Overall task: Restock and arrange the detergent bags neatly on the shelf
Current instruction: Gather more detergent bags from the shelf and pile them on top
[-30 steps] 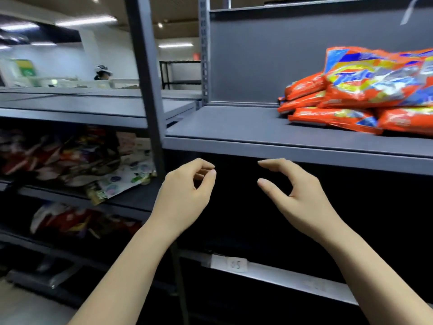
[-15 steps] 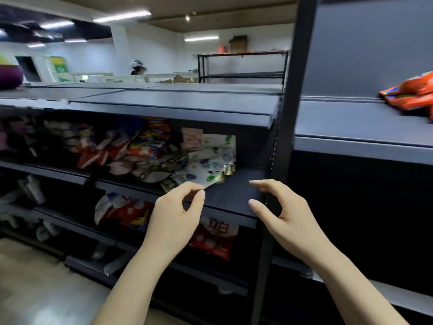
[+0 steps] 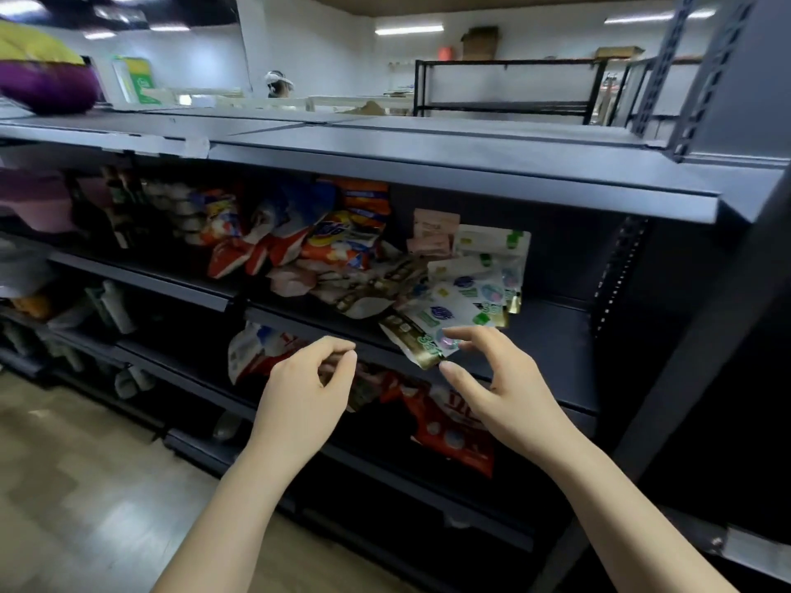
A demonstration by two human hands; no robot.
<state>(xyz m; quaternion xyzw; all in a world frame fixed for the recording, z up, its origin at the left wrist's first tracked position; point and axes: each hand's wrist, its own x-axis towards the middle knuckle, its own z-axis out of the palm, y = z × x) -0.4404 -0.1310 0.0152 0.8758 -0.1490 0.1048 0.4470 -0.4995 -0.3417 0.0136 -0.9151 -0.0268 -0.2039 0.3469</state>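
Both hands reach toward a dark shelf (image 3: 552, 336) packed with bags. The left hand (image 3: 304, 395) hovers in front of the shelf edge, fingers loosely curled and holding nothing. The right hand (image 3: 496, 387) has thumb and forefinger spread apart around the near corner of a white and gold pouch (image 3: 432, 331) that overhangs the shelf edge; whether they touch it, I cannot tell. Orange detergent bags (image 3: 338, 241) lie heaped farther left on that shelf, and a red bag (image 3: 453, 430) sits on the shelf below.
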